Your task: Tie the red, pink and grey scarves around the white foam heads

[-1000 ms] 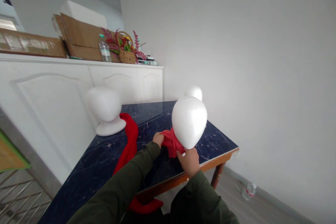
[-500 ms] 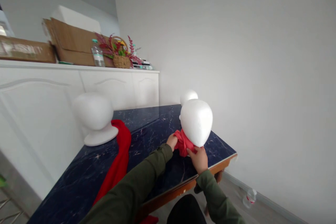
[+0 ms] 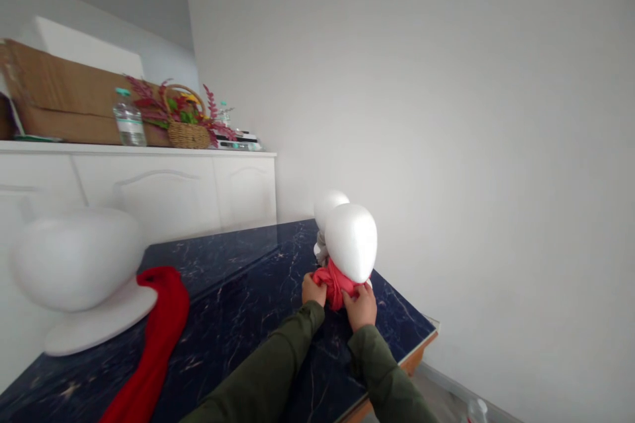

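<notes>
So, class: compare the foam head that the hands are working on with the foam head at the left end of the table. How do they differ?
The near foam head has a red cloth bunched at its neck, gripped by the left hand and right hand; the left foam head has a bare neck and nobody touches it. A red scarf lies loose beside the left one. Both are plain white and featureless.
</notes>
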The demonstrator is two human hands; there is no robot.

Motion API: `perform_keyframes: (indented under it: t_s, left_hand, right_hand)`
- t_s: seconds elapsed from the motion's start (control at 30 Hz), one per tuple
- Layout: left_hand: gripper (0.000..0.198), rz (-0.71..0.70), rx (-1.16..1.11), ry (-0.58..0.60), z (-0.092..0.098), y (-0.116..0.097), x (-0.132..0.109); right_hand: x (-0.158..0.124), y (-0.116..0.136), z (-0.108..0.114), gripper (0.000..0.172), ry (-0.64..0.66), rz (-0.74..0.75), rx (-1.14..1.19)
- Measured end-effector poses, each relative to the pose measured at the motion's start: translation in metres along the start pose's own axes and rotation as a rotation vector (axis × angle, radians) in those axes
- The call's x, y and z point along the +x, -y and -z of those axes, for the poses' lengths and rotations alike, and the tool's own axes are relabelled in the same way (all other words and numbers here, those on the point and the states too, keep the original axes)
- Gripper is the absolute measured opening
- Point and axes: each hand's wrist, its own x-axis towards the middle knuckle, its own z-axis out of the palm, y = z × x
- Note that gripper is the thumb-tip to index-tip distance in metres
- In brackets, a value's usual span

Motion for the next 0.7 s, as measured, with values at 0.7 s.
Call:
perform_keyframes:
  t_s: [0.7]
  left_hand:
    - [0.029,-0.388,0.461,0.255,0.175,0.001,-0.108]
  right_hand:
    - [-0.106,-0.041,0.062,0.022,0.001,0.168,0.173]
